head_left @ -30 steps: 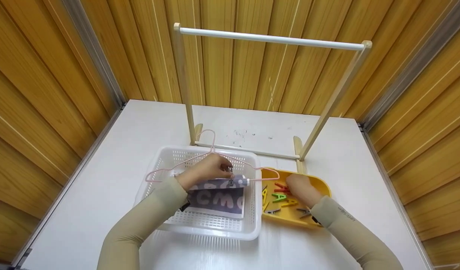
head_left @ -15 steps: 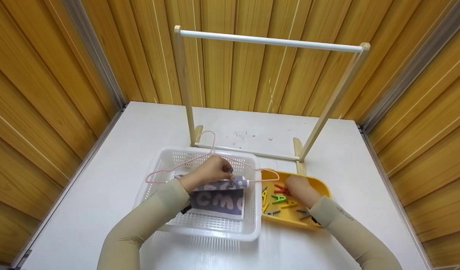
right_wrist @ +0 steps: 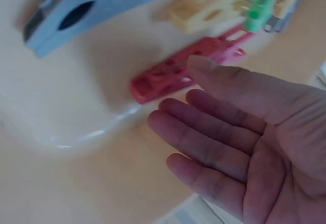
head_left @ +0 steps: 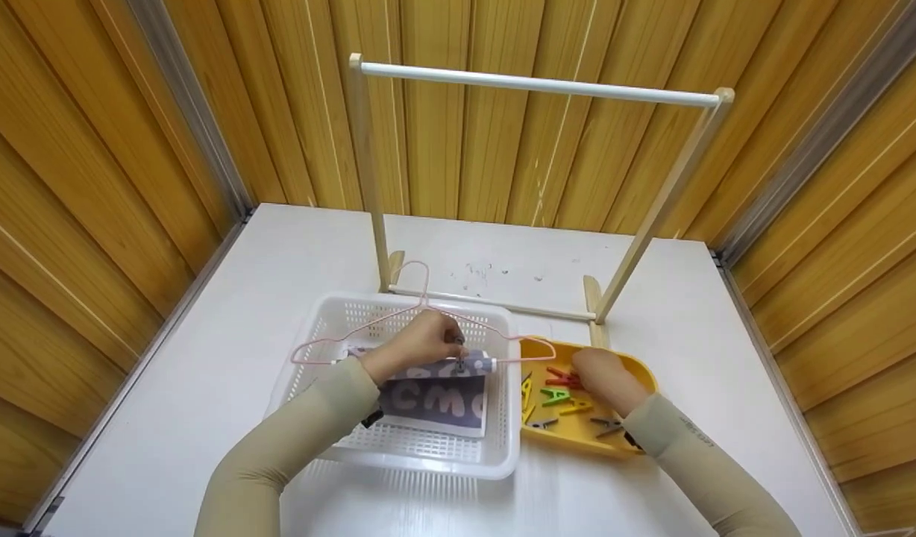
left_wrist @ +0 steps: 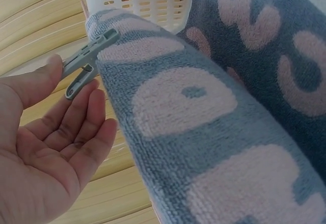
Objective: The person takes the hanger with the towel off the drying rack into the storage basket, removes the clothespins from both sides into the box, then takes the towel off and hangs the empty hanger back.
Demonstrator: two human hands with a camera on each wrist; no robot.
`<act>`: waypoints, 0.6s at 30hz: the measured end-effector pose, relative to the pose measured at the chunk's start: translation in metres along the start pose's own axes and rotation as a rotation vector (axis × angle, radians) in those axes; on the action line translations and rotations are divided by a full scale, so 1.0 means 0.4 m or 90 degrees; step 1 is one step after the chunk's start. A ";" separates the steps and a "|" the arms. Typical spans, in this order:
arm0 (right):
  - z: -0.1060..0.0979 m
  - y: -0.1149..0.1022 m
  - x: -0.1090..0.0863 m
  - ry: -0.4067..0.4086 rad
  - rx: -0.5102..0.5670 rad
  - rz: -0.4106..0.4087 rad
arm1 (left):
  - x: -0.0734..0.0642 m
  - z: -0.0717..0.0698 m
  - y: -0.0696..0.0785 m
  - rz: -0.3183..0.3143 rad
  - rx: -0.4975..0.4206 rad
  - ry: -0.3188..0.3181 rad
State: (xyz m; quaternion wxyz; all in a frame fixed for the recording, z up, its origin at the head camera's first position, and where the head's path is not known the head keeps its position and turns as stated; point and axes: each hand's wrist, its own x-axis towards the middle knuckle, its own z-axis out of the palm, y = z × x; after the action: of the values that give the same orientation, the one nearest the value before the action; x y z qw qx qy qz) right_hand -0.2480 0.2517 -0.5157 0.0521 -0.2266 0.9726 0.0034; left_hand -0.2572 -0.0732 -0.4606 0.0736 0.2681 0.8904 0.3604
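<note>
My left hand (head_left: 427, 339) pinches a grey clothespin (left_wrist: 86, 58) between thumb and fingers. The clothespin sits on the edge of a blue-grey towel (head_left: 432, 400) with pale lettering. That towel is folded over the bar of a pink hanger (head_left: 353, 328), lying across a white basket (head_left: 421, 466). Down in a yellow tray (head_left: 577, 441) is my right hand (head_left: 606, 378), its fingers loosely bent. In the right wrist view its thumb lies over a red clothespin (right_wrist: 168, 71), with the other fingertips beside it; whether they touch is unclear. A blue-grey clothespin (right_wrist: 97, 10) lies close by.
Several more clothespins, such as a green one (head_left: 555, 396) and a yellow one (head_left: 575, 406), lie in the tray. Behind the basket stands a wooden rack (head_left: 662, 198) with a white top rail (head_left: 540, 83). Wood-patterned walls (head_left: 503, 149) enclose the white table (head_left: 227, 298).
The head view has tilted slightly, so the rack sits a little lower. My right hand shifts only slightly in the tray; the left stays on the grey clothespin.
</note>
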 end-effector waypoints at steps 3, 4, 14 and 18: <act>-0.025 -0.011 -0.010 -0.019 0.007 0.005 | 0.000 0.004 -0.002 0.003 -0.004 0.007; -0.034 -0.015 -0.012 -0.024 0.010 0.006 | 0.001 0.004 -0.004 0.001 -0.006 0.010; -0.128 -0.041 -0.023 -0.090 0.050 0.051 | 0.004 0.010 0.000 -0.002 -0.012 0.028; -0.157 -0.046 -0.032 -0.085 0.066 0.056 | 0.003 0.007 0.008 0.021 -0.007 0.041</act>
State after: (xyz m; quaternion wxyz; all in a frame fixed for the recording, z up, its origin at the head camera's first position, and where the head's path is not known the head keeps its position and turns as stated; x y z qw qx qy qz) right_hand -0.2348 0.2389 -0.4516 0.1282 -0.1797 0.9749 -0.0295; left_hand -0.2560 -0.0691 -0.4605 0.0405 0.2708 0.8857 0.3750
